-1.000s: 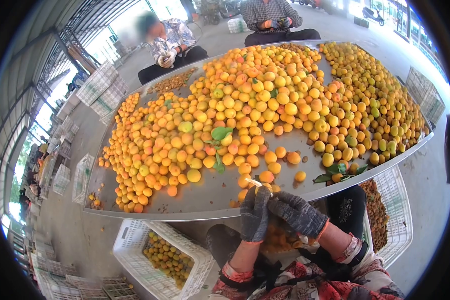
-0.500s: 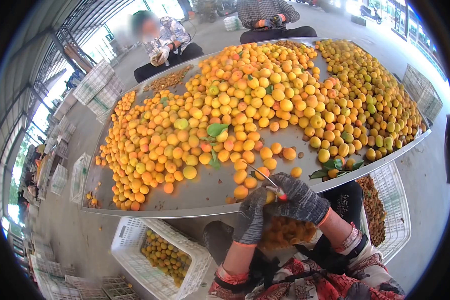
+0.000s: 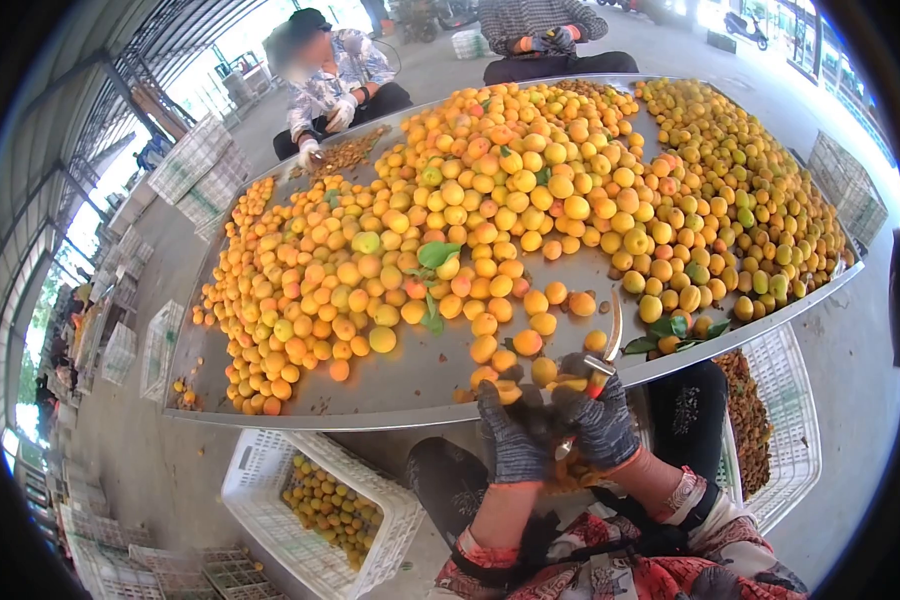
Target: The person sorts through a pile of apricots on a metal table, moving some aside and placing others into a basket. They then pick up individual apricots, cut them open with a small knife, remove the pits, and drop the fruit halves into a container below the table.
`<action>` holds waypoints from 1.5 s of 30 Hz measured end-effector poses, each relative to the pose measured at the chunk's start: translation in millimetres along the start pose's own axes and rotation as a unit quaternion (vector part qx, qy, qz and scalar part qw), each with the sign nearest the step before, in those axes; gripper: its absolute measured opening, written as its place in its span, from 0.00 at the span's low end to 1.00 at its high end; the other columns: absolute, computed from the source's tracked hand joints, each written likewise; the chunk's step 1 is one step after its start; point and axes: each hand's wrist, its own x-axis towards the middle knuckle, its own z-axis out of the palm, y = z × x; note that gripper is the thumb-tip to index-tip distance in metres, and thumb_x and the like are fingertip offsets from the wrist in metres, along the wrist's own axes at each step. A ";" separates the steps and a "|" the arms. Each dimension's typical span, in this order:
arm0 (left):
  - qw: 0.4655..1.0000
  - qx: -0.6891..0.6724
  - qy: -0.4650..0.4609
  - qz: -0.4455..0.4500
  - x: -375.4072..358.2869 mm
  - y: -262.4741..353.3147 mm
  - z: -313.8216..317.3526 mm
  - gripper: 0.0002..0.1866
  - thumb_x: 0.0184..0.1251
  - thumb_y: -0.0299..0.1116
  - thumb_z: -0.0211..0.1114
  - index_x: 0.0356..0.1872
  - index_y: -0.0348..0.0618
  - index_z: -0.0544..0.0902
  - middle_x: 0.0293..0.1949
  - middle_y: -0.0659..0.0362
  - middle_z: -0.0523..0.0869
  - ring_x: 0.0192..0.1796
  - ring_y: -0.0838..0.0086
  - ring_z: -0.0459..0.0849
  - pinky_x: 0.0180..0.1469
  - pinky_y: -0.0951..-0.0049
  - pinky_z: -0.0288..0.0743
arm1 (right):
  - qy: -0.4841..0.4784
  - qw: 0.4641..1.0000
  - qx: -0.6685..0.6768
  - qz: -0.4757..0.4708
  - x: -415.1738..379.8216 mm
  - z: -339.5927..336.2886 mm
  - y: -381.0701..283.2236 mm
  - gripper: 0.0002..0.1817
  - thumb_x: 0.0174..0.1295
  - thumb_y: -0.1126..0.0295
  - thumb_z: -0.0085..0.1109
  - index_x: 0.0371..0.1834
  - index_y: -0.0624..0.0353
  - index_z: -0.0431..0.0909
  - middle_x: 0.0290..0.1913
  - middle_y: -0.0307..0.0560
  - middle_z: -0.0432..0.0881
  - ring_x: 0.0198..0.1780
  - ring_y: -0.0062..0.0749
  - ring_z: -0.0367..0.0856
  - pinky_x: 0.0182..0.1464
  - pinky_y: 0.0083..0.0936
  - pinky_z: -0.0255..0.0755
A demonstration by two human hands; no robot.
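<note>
My left hand (image 3: 516, 442), in a grey knitted glove, is closed on an apricot half (image 3: 508, 391) at its fingertips. My right hand (image 3: 604, 428), gloved alike, grips a knife (image 3: 597, 380) with a red handle; its curved blade points up and away from me. Another apricot half (image 3: 571, 383) sits at the right fingers, beside the knife. Both hands are close together at the near edge of a metal table (image 3: 410, 395). Just beyond them lie several whole apricots (image 3: 527, 342). Below, cut apricots are partly hidden by my hands.
A large heap of apricots (image 3: 450, 215) covers much of the table. White crates stand below: one with apricots (image 3: 400, 510) at left, one with brown pieces (image 3: 795, 430) at right. Green leaves (image 3: 670, 328) lie near the right edge. Two people sit across the table.
My hands have moved apart, and the apricot between them is now in two halves. The knife blade has swung from pointing left to upward. One person opposite now reaches down to the table.
</note>
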 end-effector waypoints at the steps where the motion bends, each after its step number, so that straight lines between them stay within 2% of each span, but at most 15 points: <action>1: 0.999 0.030 -0.014 0.013 6.7 2.1 -8.5 0.22 0.64 0.47 0.54 0.53 0.45 0.71 0.46 0.58 0.76 0.49 0.71 0.75 0.51 0.70 0.71 | 0.029 0.989 0.104 0.102 -1.7 -0.3 -2.6 0.28 0.49 0.71 0.65 0.54 0.56 0.64 0.45 0.42 0.73 0.29 0.21 0.74 0.29 0.16 0.70; 4: 0.994 0.093 -0.048 0.015 20.6 9.1 -27.8 0.21 0.63 0.45 0.55 0.52 0.45 0.72 0.44 0.59 0.77 0.47 0.71 0.75 0.52 0.70 0.70 | -0.011 0.995 0.019 0.102 -5.8 -15.5 0.8 0.27 0.47 0.78 0.63 0.52 0.56 0.66 0.37 0.40 0.78 0.29 0.19 0.75 0.27 0.15 0.70; 9: 0.972 0.191 -0.139 0.012 18.9 21.0 -42.9 0.23 0.63 0.44 0.56 0.54 0.40 0.71 0.45 0.59 0.77 0.47 0.73 0.75 0.54 0.74 0.67 | -0.070 0.992 -0.047 0.097 -2.1 -27.3 -13.4 0.27 0.48 0.79 0.61 0.54 0.56 0.67 0.39 0.39 0.78 0.29 0.19 0.74 0.27 0.14 0.69; 11: 0.862 0.473 -0.174 0.047 7.3 26.4 -41.6 0.23 0.65 0.37 0.56 0.58 0.38 0.68 0.51 0.57 0.75 0.49 0.75 0.75 0.51 0.77 0.70 | -0.096 0.987 -0.031 0.129 -1.9 -27.2 -21.7 0.25 0.50 0.76 0.62 0.54 0.58 0.68 0.43 0.37 0.77 0.26 0.11 0.70 0.24 0.11 0.65; 17: 0.784 0.576 -0.189 0.134 -5.5 18.8 -41.8 0.19 0.65 0.30 0.56 0.57 0.37 0.71 0.53 0.59 0.76 0.54 0.79 0.72 0.55 0.77 0.66 | -0.065 0.990 0.084 0.098 -10.7 -23.8 -5.9 0.23 0.53 0.73 0.62 0.53 0.57 0.68 0.41 0.36 0.78 0.28 0.13 0.74 0.25 0.10 0.67; 24: 0.859 0.490 -0.119 0.094 -8.9 2.5 -26.2 0.17 0.66 0.32 0.55 0.54 0.36 0.73 0.46 0.59 0.77 0.47 0.79 0.73 0.49 0.79 0.67 | -0.068 0.985 -0.002 0.160 -9.6 -26.9 -8.6 0.22 0.56 0.73 0.59 0.55 0.56 0.67 0.43 0.39 0.78 0.36 0.18 0.76 0.32 0.15 0.72; 27: 0.874 0.468 -0.104 0.076 -5.7 3.7 -28.6 0.18 0.64 0.32 0.58 0.53 0.37 0.73 0.41 0.61 0.79 0.40 0.82 0.75 0.41 0.82 0.70 | -0.090 0.992 -0.053 0.074 -6.8 -34.5 1.5 0.21 0.58 0.74 0.56 0.55 0.58 0.67 0.43 0.40 0.77 0.37 0.19 0.76 0.34 0.17 0.73; 29: 0.880 0.448 -0.150 -0.056 -5.2 12.5 -22.5 0.18 0.62 0.30 0.60 0.53 0.36 0.73 0.46 0.60 0.78 0.45 0.80 0.74 0.48 0.79 0.70 | -0.125 0.984 -0.101 0.080 -5.7 -33.6 -6.0 0.20 0.59 0.74 0.55 0.56 0.61 0.66 0.44 0.40 0.77 0.39 0.19 0.75 0.37 0.17 0.73; 30: 0.880 0.447 -0.148 -0.055 -6.1 15.5 -18.7 0.18 0.62 0.30 0.60 0.53 0.36 0.73 0.46 0.60 0.78 0.45 0.80 0.74 0.48 0.79 0.70 | -0.127 0.983 -0.101 0.081 -5.3 -34.5 -8.6 0.20 0.59 0.74 0.55 0.56 0.61 0.66 0.44 0.40 0.77 0.39 0.19 0.75 0.37 0.17 0.73; 32: 0.885 0.433 -0.115 -0.122 -7.1 18.8 -12.3 0.19 0.62 0.32 0.60 0.53 0.36 0.73 0.46 0.59 0.78 0.46 0.79 0.75 0.49 0.79 0.70 | -0.158 0.975 -0.029 0.155 -4.1 -37.6 -12.4 0.24 0.54 0.79 0.59 0.56 0.60 0.67 0.50 0.42 0.75 0.53 0.24 0.72 0.54 0.25 0.68; 35: 0.880 0.440 -0.089 -0.154 2.5 15.4 -27.0 0.19 0.63 0.33 0.59 0.53 0.36 0.73 0.46 0.59 0.78 0.46 0.79 0.75 0.49 0.80 0.70 | -0.228 0.962 -0.110 0.097 2.6 -40.5 -11.1 0.25 0.54 0.80 0.58 0.57 0.60 0.66 0.51 0.43 0.75 0.53 0.23 0.71 0.54 0.24 0.68; 38: 0.841 0.514 -0.107 -0.133 4.6 12.5 -29.2 0.19 0.63 0.34 0.59 0.53 0.36 0.72 0.45 0.59 0.78 0.46 0.79 0.76 0.49 0.81 0.70 | -0.224 0.941 -0.253 0.006 3.9 -44.0 -13.5 0.23 0.55 0.80 0.57 0.56 0.60 0.68 0.49 0.42 0.76 0.51 0.23 0.73 0.53 0.23 0.69; 42: 0.852 0.506 -0.127 -0.044 -0.6 4.2 -30.5 0.19 0.64 0.34 0.58 0.53 0.35 0.72 0.44 0.59 0.78 0.45 0.79 0.76 0.47 0.81 0.71 | -0.099 0.980 -0.174 0.020 -1.7 -36.2 -11.0 0.16 0.60 0.72 0.56 0.51 0.61 0.71 0.45 0.42 0.78 0.46 0.21 0.74 0.45 0.20 0.71; 44: 0.912 0.395 -0.106 -0.026 -6.8 -1.0 -19.2 0.16 0.63 0.30 0.58 0.51 0.35 0.74 0.41 0.60 0.80 0.40 0.81 0.76 0.44 0.79 0.71 | -0.023 0.981 -0.057 0.182 -0.1 -27.8 -29.7 0.16 0.60 0.71 0.57 0.50 0.62 0.71 0.44 0.42 0.78 0.46 0.21 0.74 0.46 0.20 0.71; 45: 0.913 0.394 -0.106 -0.027 -5.8 -2.7 -21.1 0.16 0.63 0.30 0.58 0.51 0.35 0.74 0.41 0.60 0.80 0.40 0.81 0.76 0.44 0.79 0.71 | -0.022 0.981 -0.058 0.183 0.2 -26.3 -28.5 0.16 0.60 0.71 0.57 0.50 0.62 0.71 0.44 0.42 0.78 0.46 0.21 0.74 0.46 0.20 0.71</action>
